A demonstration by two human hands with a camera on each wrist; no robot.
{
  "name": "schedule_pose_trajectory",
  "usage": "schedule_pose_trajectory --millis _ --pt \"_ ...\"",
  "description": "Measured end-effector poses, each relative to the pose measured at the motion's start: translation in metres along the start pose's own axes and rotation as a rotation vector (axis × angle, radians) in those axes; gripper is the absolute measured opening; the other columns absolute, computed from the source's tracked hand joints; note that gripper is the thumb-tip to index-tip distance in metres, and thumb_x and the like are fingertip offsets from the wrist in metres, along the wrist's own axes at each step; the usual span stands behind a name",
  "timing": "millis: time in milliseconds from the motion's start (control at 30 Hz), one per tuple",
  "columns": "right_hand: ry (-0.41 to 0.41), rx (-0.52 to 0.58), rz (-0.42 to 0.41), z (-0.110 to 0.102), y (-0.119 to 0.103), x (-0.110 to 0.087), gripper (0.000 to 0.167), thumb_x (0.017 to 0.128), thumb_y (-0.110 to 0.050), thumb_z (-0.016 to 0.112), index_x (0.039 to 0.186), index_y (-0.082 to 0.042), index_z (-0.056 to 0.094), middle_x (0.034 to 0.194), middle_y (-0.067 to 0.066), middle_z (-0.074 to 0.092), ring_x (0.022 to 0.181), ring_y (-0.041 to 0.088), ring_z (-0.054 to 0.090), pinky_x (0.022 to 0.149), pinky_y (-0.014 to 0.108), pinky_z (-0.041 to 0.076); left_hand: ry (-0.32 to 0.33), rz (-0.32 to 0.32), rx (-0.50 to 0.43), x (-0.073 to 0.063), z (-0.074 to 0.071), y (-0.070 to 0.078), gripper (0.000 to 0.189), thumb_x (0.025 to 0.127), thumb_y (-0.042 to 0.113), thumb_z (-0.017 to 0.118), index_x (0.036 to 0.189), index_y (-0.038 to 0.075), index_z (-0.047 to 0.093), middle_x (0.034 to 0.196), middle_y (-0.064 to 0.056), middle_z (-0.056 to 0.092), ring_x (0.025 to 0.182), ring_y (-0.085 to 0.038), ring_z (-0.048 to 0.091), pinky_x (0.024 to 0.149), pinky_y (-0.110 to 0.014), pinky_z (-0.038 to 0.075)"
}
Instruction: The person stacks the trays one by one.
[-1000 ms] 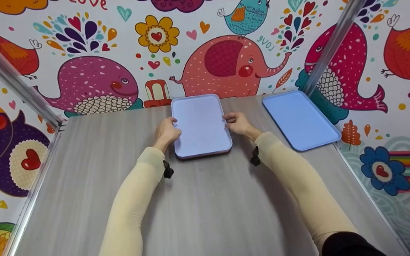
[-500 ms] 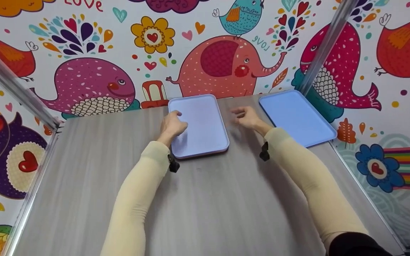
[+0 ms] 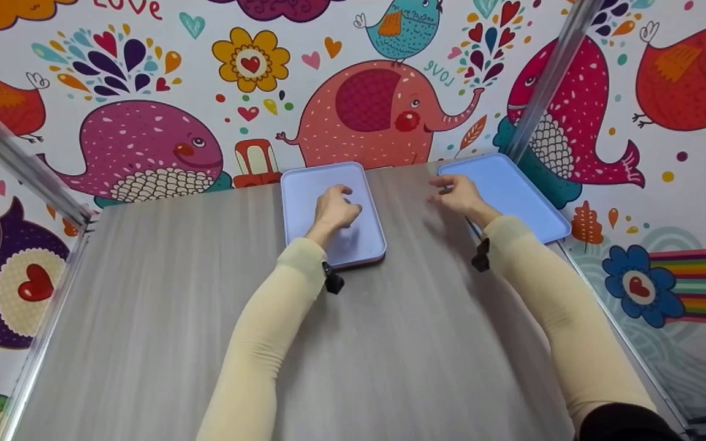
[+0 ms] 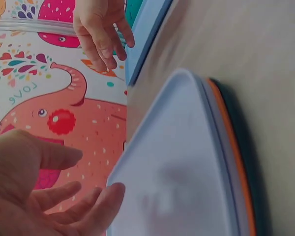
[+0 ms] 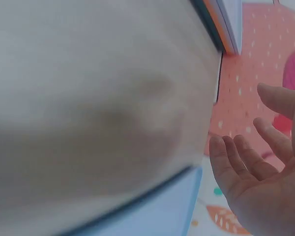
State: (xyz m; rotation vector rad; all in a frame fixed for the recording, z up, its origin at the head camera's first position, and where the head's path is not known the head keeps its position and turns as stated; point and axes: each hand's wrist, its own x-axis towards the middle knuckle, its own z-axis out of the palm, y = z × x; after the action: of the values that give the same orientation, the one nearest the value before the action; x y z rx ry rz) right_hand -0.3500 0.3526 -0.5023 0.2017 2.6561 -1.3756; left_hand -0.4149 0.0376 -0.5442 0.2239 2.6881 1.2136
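A stack of trays lies near the back of the table, its top tray [image 3: 304,184] pale lavender. In the left wrist view the edges beneath include an orange tray [image 4: 236,132] and a dark green tray [image 4: 243,142]. My left hand [image 3: 336,211] hovers over the stack with relaxed fingers, holding nothing. A single blue tray [image 3: 527,196] lies to the right, at the table's back right corner. My right hand [image 3: 460,195] is just left of that blue tray, partly in front of its left edge, fingers loosely bent and holding nothing.
The wood-grain table [image 3: 175,318] stretches toward me. A wall with printed cartoon animals [image 3: 353,116] stands at its back edge, with side panels and metal posts [image 3: 549,86] at both corners. A dark clip [image 3: 333,278] sits on the left wrist.
Both hands have let go of the tray stack's sides. The left hand has moved right over the stack, and the right hand has moved right to the blue tray. The trays stay put.
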Motion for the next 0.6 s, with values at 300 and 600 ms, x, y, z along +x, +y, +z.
schedule_pose_trajectory --millis 300,600 --pt "0.034 -0.026 0.072 -0.046 0.031 -0.005 0.063 0.105 -0.023 0.078 0.161 -0.003 0.057 0.171 0.026 0.05 0.156 0.048 0.05 0.13 0.063 0.046 -0.039 -0.029 -0.119 0.048 0.064 0.001 0.054 0.088 0.024 0.081 0.141 0.015 0.073 0.124 -0.009 0.08 0.071 -0.014 0.079 0.06 -0.027 0.065" --pt "0.076 -0.035 0.162 -0.08 0.062 -0.014 0.069 0.106 -0.03 0.079 0.164 -0.003 0.053 0.176 0.025 0.045 0.16 0.048 0.04 0.135 0.064 0.039 -0.034 -0.167 -0.206 -0.05 0.066 0.101 0.043 0.101 0.018 0.075 0.142 0.005 0.072 0.134 -0.014 0.077 0.09 -0.023 0.078 0.081 -0.037 0.068"
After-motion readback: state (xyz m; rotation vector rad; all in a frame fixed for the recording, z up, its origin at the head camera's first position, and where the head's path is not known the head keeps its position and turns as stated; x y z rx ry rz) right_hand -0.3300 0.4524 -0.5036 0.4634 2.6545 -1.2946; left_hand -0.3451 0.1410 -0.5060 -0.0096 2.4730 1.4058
